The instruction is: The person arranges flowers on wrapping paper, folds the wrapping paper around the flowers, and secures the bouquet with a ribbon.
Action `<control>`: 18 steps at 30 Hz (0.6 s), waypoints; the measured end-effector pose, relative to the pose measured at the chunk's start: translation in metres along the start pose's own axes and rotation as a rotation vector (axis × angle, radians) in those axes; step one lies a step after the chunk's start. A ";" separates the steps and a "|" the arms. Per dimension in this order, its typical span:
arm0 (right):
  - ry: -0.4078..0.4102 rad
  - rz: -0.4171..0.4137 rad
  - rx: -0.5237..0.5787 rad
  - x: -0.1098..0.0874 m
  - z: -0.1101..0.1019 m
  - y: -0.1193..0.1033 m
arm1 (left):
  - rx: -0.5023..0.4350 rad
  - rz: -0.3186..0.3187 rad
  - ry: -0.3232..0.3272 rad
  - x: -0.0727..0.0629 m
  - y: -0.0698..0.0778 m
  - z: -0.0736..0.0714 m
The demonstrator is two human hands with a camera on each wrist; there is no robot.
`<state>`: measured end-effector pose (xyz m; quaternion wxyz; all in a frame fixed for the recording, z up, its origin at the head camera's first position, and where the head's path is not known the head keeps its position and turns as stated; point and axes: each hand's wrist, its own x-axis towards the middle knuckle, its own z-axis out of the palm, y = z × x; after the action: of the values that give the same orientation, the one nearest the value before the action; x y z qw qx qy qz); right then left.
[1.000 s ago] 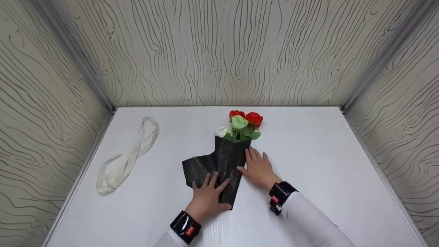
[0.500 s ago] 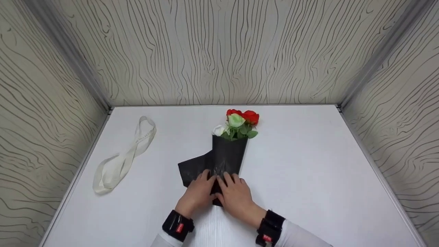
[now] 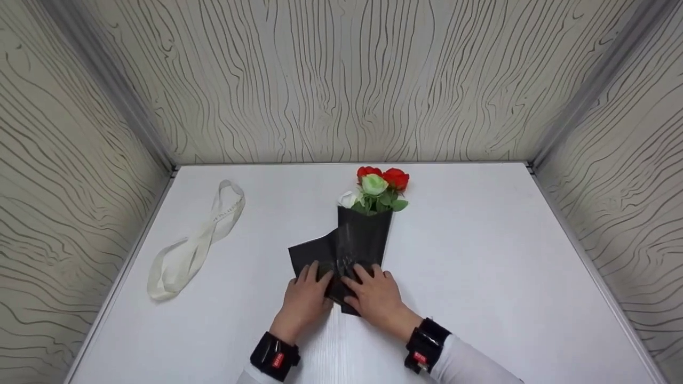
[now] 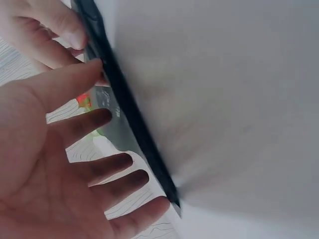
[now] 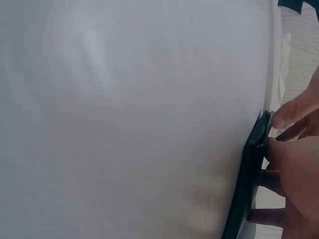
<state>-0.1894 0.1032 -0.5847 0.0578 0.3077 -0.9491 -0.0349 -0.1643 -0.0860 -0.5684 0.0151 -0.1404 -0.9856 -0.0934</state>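
Note:
Black wrapping paper (image 3: 365,234) lies on the white table, folded round a small bunch of roses. Two red roses (image 3: 396,178), a pale green rose (image 3: 374,184) and a white rose (image 3: 349,199) stick out at its far end. My left hand (image 3: 304,300) rests its fingers on the loose flap to the left; the left wrist view shows this hand (image 4: 55,164) spread, fingertips at the paper's edge (image 4: 130,109). My right hand (image 3: 378,297) presses the lower part of the wrap with extended fingers. The stems are hidden inside.
A cream ribbon (image 3: 203,240) lies in loops on the left of the table (image 3: 469,240). Wood-patterned panels (image 3: 341,80) stand behind and at both sides.
My right hand has come from the wrap's right edge down to its lower part, beside the left hand. Since half a second ago the hands have parted slightly and the bouquet has shifted a little right.

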 end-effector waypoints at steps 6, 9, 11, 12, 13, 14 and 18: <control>0.006 0.081 0.040 -0.008 0.001 0.032 | -0.014 -0.025 -0.035 -0.004 -0.001 0.003; 0.017 0.134 0.053 -0.009 0.003 0.049 | -0.020 -0.027 -0.048 -0.007 -0.002 0.002; 0.022 0.169 0.056 -0.009 0.004 0.059 | -0.023 -0.025 -0.050 -0.008 -0.002 0.001; 0.021 0.189 0.056 -0.008 0.005 0.064 | -0.025 -0.025 -0.050 -0.009 -0.001 0.000; 0.020 0.209 0.057 -0.008 0.005 0.069 | -0.027 -0.025 -0.051 -0.009 -0.001 0.000; 0.016 0.228 0.058 -0.007 0.006 0.074 | -0.026 -0.025 -0.052 -0.009 -0.001 -0.001; 0.004 0.300 0.068 -0.003 0.007 0.093 | -0.029 -0.026 -0.056 -0.010 -0.001 -0.001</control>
<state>-0.2419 0.1797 -0.5828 0.0538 0.1645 -0.9849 0.0067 -0.1552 -0.0901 -0.5681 -0.0158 -0.1303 -0.9859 -0.1041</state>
